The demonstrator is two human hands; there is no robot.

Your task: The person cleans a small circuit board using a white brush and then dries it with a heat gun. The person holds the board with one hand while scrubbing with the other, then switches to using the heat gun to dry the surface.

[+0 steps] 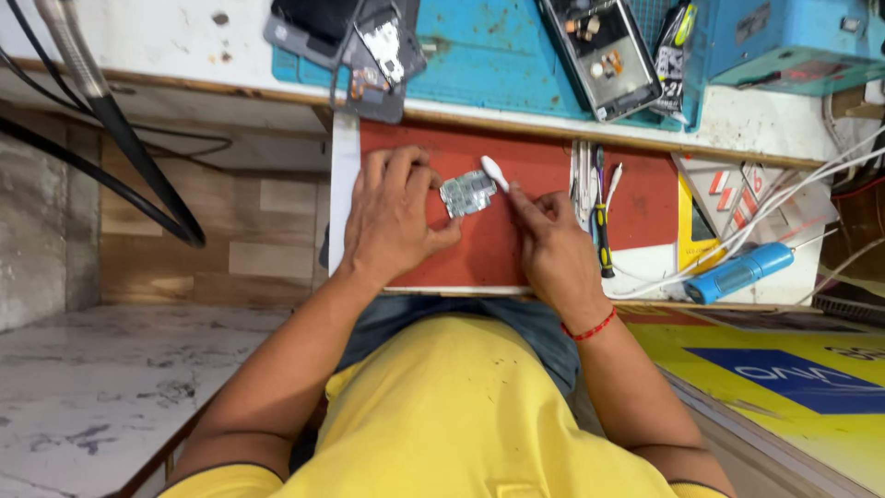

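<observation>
- While a small greenish circuit board (467,193) is being pinned against the red mat (544,175), it is being gripped at its left edge by the closed fingers and thumb of the left hand (392,217).
- A slim white tool (495,172) is being pinched between the closed fingertips of the right hand (551,242), and its rounded end is being held just beside the board's upper right corner.
- Both hands are being rested on the mat, near its middle.
- Tweezers and a yellow-and-black screwdriver (602,231) are being kept along the mat, just right of the right hand.
- A blue handheld tool (737,271) with white cables is being left farther right on the bench.
- Opened phone bodies (604,55) are being kept on the blue mat (489,55) beyond the red one.
</observation>
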